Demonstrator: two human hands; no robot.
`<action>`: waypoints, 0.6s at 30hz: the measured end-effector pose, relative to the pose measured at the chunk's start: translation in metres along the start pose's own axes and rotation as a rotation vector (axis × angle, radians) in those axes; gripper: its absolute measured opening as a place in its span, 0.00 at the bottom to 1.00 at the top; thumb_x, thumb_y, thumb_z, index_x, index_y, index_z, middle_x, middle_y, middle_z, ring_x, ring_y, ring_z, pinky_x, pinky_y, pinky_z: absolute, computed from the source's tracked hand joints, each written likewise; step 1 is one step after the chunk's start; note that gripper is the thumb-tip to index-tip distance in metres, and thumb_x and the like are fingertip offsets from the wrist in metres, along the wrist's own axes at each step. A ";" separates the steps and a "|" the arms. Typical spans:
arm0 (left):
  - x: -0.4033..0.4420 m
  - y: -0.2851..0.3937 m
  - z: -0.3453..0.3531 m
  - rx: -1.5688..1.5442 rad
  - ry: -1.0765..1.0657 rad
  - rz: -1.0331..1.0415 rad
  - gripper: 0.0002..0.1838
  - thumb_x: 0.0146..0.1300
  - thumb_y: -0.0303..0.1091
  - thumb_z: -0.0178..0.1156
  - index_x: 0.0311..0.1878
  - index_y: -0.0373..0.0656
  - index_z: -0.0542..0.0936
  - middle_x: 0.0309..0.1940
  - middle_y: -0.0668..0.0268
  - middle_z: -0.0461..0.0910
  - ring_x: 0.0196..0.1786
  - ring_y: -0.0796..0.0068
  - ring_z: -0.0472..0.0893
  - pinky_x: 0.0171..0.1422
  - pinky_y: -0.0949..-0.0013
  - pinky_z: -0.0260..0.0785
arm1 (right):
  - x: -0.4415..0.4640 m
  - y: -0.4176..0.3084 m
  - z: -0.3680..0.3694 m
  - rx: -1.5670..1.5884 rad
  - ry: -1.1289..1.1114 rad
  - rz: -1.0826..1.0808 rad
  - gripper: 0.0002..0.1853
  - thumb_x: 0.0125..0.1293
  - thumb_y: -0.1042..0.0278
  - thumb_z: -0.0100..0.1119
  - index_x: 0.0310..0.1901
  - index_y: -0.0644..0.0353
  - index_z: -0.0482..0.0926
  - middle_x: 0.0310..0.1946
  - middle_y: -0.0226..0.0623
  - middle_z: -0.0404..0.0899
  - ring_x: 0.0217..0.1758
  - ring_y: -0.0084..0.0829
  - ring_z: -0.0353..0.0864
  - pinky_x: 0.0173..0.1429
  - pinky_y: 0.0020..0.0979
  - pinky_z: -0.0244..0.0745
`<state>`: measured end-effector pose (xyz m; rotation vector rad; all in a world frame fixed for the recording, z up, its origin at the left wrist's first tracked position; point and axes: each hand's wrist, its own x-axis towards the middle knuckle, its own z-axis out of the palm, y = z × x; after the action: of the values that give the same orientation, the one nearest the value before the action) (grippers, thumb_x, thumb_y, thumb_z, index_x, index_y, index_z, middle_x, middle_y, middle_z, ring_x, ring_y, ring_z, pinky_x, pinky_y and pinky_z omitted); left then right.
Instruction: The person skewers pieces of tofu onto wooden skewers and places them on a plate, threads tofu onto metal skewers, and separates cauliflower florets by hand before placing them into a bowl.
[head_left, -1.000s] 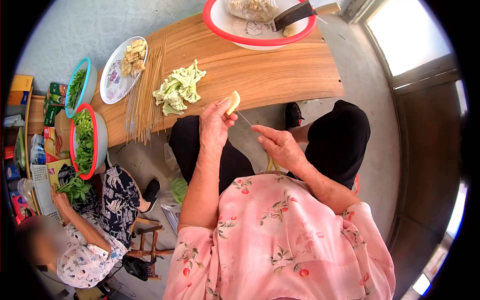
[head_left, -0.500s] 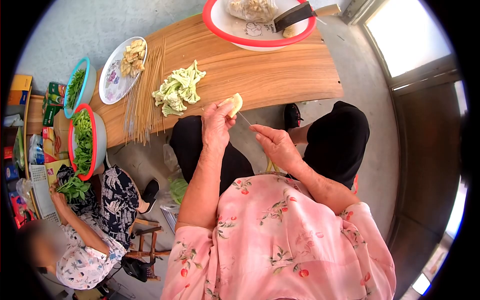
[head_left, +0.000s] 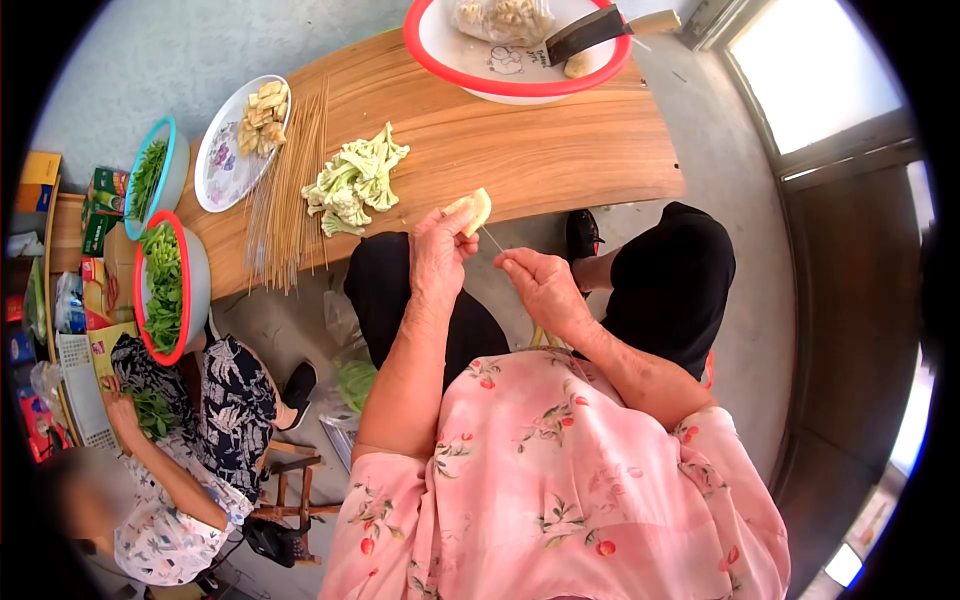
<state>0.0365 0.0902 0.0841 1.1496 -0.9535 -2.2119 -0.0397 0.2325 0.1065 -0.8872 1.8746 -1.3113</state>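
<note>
My left hand [head_left: 438,258] pinches a pale yellow slice [head_left: 478,212], perhaps potato, just off the table's front edge. My right hand [head_left: 545,285] is closed on a thin skewer [head_left: 493,239], whose upper end meets the underside of the slice. How deep it goes in is hidden. On the table beyond my left hand lies a heap of cauliflower florets [head_left: 352,180]. To its left, many loose skewers [head_left: 288,190] are spread side by side. A white oval plate [head_left: 222,172] holds pale cut pieces [head_left: 264,118].
A red-rimmed basin [head_left: 450,75] at the back of the wooden table [head_left: 560,150] holds a cleaver [head_left: 585,37] and a bagged lump. Left stand a red-rimmed bowl [head_left: 183,345] and a blue-rimmed bowl [head_left: 133,225] of greens. A seated person [head_left: 180,480] handles leaves at lower left.
My left hand and the slice have shifted slightly right, and my right hand slightly left, narrowing the gap between them. The other person's hand and greens have moved lower.
</note>
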 end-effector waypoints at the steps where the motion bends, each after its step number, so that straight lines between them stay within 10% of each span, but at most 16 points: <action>1: 0.002 -0.001 -0.001 0.002 -0.001 -0.001 0.09 0.56 0.32 0.62 0.38 0.40 0.77 0.26 0.69 0.76 0.23 0.81 0.73 0.27 0.80 0.66 | 0.001 0.000 0.000 -0.017 0.013 -0.021 0.10 0.66 0.68 0.51 0.40 0.66 0.78 0.17 0.29 0.69 0.20 0.16 0.62 0.26 0.23 0.64; 6: 0.003 -0.002 0.001 -0.010 -0.067 -0.008 0.08 0.56 0.31 0.61 0.38 0.39 0.77 0.27 0.68 0.77 0.23 0.81 0.73 0.27 0.79 0.66 | 0.011 0.000 0.000 -0.036 0.004 -0.030 0.11 0.65 0.68 0.51 0.39 0.67 0.78 0.20 0.37 0.75 0.22 0.20 0.66 0.30 0.26 0.67; 8: -0.001 -0.007 0.006 -0.016 -0.033 -0.004 0.08 0.56 0.31 0.60 0.38 0.39 0.76 0.27 0.67 0.77 0.23 0.80 0.73 0.27 0.78 0.66 | 0.023 0.004 0.005 -0.027 0.023 -0.103 0.09 0.63 0.68 0.52 0.36 0.65 0.78 0.23 0.51 0.75 0.24 0.43 0.74 0.33 0.35 0.70; 18: 0.005 -0.013 -0.004 0.105 -0.034 0.008 0.08 0.57 0.33 0.61 0.38 0.41 0.77 0.26 0.72 0.77 0.24 0.85 0.72 0.27 0.81 0.63 | 0.030 0.004 0.013 -0.086 0.070 -0.046 0.09 0.61 0.68 0.54 0.31 0.66 0.77 0.21 0.51 0.73 0.23 0.47 0.74 0.29 0.38 0.68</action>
<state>0.0357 0.0942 0.0701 1.1551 -1.0980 -2.2051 -0.0457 0.2026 0.0952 -0.9447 1.9885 -1.3135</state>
